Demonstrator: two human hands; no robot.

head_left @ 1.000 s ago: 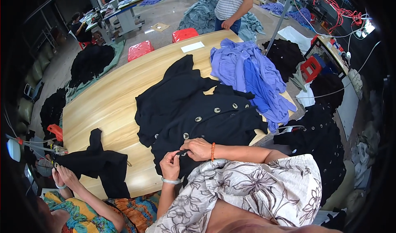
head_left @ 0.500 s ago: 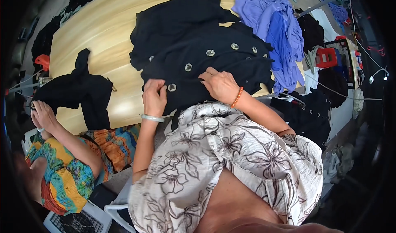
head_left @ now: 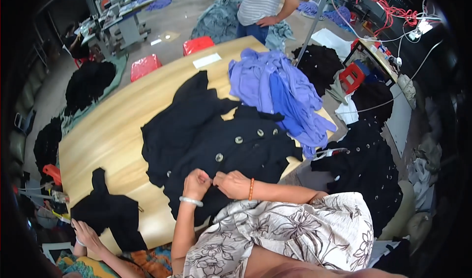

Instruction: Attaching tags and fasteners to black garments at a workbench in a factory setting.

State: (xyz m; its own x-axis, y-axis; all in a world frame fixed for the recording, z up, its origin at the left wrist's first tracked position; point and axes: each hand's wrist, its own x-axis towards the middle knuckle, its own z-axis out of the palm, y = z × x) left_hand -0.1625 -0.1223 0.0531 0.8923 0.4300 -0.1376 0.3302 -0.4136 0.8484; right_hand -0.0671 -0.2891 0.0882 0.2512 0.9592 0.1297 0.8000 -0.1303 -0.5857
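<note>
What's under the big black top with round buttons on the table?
Under the black top is the wooden table, which shows past the top's left edge. The black top covers the rest, so anything else beneath would be hidden.

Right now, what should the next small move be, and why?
Perhaps ease the right hand slightly aside: it meets or nearly meets the left hand over the black garment, and whether anything is pinched between them cannot be seen.

Black garment with pale-and-dark buttons, lavender cloth (bluer down its middle), brown-flowered white shirt
</note>
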